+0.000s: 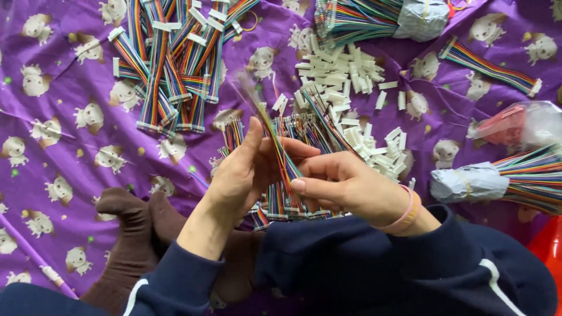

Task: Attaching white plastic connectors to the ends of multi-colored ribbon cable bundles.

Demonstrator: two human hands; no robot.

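Near the middle of the frame, my left hand [243,169] and right hand [345,187] pinch thin, bendy rainbow wires [281,153] low down

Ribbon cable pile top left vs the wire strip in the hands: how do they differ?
The ribbon cable pile lies untouched on the purple cloth; the wire strip is pinched between left hand and right hand. The pile's cables carry white connectors on both ends; the strip's raised end looks bare, though blurred. The pile is many crossed cables; the strip is a single piece. Both are flat rainbow-coloured wires.
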